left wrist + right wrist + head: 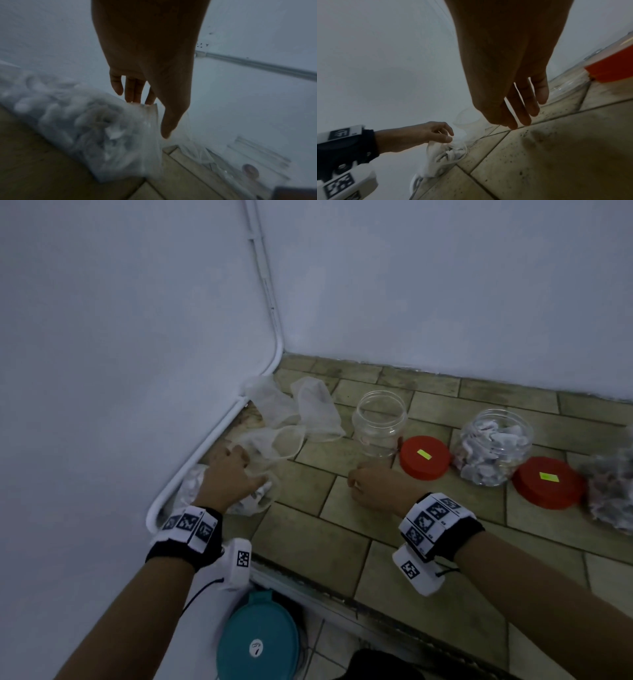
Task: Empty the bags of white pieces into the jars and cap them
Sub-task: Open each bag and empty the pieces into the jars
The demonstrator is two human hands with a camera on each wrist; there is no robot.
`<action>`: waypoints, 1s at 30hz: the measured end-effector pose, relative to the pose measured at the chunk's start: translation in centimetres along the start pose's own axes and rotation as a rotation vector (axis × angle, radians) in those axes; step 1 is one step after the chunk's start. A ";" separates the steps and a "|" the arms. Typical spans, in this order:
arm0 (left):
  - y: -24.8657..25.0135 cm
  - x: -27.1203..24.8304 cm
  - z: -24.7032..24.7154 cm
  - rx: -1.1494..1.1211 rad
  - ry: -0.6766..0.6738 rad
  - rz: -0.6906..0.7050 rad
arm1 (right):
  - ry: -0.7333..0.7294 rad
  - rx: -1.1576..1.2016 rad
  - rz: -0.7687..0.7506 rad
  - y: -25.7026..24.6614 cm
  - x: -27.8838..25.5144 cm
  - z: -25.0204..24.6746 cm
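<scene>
A clear bag of white pieces (pixel 246 501) (pixel 82 128) lies on the tiled floor against the left wall. My left hand (pixel 251 470) (pixel 150 117) (pixel 449 136) pinches the bag's top edge between thumb and fingers. An empty clear jar (pixel 380 422) stands open, its red lid (pixel 424 457) lying beside it. My right hand (pixel 354 477) (pixel 527 115) hovers low over the tiles just in front of that jar, fingers relaxed and holding nothing. Further right, a jar full of white pieces (pixel 493 446) stands uncapped, with a second red lid (pixel 548 482) in front of it.
Empty crumpled bags (pixel 308 409) lie in the corner behind my left hand. Another filled bag (pixel 613 491) sits at the right edge. A white pipe (pixel 205 446) runs along the wall's foot. A teal round lid (pixel 257 642) lies below, near my left forearm.
</scene>
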State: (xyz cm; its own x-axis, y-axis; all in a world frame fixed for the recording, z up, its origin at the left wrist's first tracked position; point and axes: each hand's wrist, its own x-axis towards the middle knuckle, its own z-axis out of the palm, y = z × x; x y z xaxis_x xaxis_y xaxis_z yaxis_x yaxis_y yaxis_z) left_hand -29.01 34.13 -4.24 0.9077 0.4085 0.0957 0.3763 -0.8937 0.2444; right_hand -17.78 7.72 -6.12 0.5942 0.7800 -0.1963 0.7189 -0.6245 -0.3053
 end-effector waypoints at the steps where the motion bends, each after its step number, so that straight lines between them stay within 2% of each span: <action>1: 0.0 -0.7 0.1 -0.001 -0.067 -0.057 | -0.001 -0.001 -0.008 -0.2 0.3 0.1; 3: -0.2 -1.1 0.5 -0.001 -0.141 -0.148 | -0.001 0.010 -0.020 -0.6 0.8 0.3; 7: 0.7 -1.1 -0.1 -0.104 -0.075 -0.157 | -0.002 0.079 -0.066 -1.8 1.4 0.5; 9: 1.0 -1.2 -0.4 -0.159 -0.036 -0.125 | 0.032 0.148 -0.152 -2.4 1.5 0.5; 14: 2.9 -1.6 -1.9 -0.271 -0.024 -0.076 | 0.165 0.262 -0.484 -5.0 0.8 0.7; 16: 4.0 -1.5 -2.5 -0.331 -0.023 -0.069 | 0.197 0.244 -0.522 -5.6 0.6 1.4; 19: 6.0 -1.4 -2.8 -0.377 -0.039 -0.039 | 0.221 0.300 -0.441 -5.8 0.1 1.1; 22: 8.0 -1.7 -2.9 -0.502 -0.156 -0.005 | 0.253 0.289 -0.363 -4.9 -0.6 0.8; 24: 8.2 -1.8 -2.9 -0.539 -0.210 0.061 | 0.168 0.293 -0.265 -3.9 -1.1 0.9; 27: 6.2 -1.8 -2.1 -0.408 -0.363 0.159 | 0.122 0.337 -0.248 -2.6 -1.7 1.8; 30: 4.3 -2.4 -0.7 -0.024 -0.519 0.206 | 0.135 0.359 -0.231 -2.2 -2.1 1.7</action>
State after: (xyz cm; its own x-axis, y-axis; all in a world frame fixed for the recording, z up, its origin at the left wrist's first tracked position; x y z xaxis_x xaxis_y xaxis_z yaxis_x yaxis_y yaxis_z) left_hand -29.68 29.41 -2.78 0.9365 0.0753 -0.3425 0.1828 -0.9384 0.2933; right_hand -21.21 7.49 -6.59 0.4916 0.8703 0.0308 0.6814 -0.3624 -0.6359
